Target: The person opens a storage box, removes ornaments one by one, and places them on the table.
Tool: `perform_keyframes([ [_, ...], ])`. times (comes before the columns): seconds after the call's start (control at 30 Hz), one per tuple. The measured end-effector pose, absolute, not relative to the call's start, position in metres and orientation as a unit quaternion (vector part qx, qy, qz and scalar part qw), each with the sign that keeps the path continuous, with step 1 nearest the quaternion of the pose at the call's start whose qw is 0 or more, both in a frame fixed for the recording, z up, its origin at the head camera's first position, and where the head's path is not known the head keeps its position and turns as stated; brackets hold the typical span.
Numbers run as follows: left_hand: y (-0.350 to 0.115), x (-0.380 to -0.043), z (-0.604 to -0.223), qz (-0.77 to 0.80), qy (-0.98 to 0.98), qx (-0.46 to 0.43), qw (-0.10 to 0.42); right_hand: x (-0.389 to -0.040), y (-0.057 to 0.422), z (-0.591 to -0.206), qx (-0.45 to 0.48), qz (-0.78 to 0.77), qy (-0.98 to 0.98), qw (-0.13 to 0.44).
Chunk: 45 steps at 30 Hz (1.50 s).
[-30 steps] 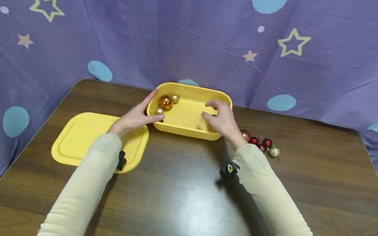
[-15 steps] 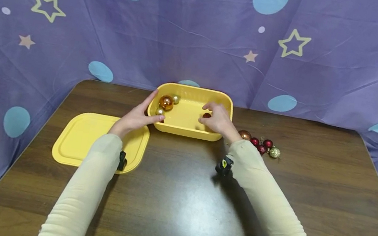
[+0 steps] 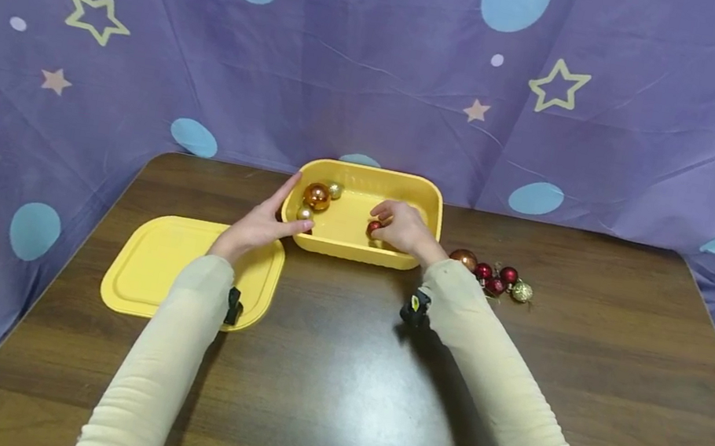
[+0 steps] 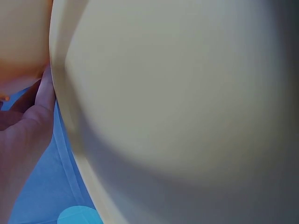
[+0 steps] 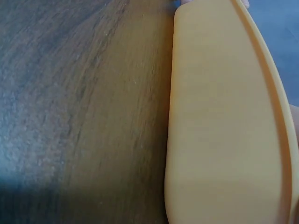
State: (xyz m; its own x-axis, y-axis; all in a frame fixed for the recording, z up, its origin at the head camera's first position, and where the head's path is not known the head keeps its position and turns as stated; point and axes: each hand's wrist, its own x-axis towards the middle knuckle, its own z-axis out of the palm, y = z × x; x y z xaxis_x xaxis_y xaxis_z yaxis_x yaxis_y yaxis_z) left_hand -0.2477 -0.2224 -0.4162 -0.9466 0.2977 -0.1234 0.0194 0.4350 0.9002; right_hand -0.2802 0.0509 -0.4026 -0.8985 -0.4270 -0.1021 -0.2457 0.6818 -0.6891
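In the head view a yellow plastic box (image 3: 352,252) stands at the back of the table. My left hand (image 3: 258,228) lies against its left end, thumb and fingers straight and spread along the rim; the left wrist view shows those fingers (image 4: 45,91) touching the wall. My right hand (image 3: 405,229) reaches over the front rim and pinches a small red Christmas bauble (image 3: 374,228) low inside the box. At the left end of the box are a big orange bauble (image 3: 316,197) and small gold baubles (image 3: 305,213). The box's outer wall (image 5: 219,116) hides most of the right hand in its wrist view.
The yellow lid (image 3: 152,266) lies flat on the table, partly under the left forearm. Right of the box sit a copper bauble (image 3: 463,258), several red baubles (image 3: 495,285) and a glittery gold one (image 3: 522,292). A purple curtain (image 3: 400,63) hangs behind the table.
My right hand has moved left and down inside the box, and the red bauble, hidden at first, now shows at its fingertips. My left hand stays at the box's left end.
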Motion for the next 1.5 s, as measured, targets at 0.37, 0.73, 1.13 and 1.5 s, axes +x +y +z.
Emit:
perform_keyframes([
  [0.37, -0.224, -0.248, -0.419, 0.514, 0.843, 0.087, 0.133, -0.281, 0.049, -0.404, -0.194, -0.397, 0.89, 0.111],
  [0.73, -0.221, -0.246, -0.414, 0.509, 0.846, 0.087, 0.134, -0.276, 0.058, -0.396, -0.233, -0.439, 0.864, 0.083],
  [1.13, -0.225, -0.25, -0.419, 0.507, 0.846, 0.095, 0.131, -0.256, 0.078, -0.381, -0.239, -0.497, 0.832, 0.067],
  [1.5, -0.223, -0.249, -0.418, 0.508, 0.846, 0.092, 0.133, -0.244, 0.107, -0.375, -0.24, -0.51, 0.824, 0.064],
])
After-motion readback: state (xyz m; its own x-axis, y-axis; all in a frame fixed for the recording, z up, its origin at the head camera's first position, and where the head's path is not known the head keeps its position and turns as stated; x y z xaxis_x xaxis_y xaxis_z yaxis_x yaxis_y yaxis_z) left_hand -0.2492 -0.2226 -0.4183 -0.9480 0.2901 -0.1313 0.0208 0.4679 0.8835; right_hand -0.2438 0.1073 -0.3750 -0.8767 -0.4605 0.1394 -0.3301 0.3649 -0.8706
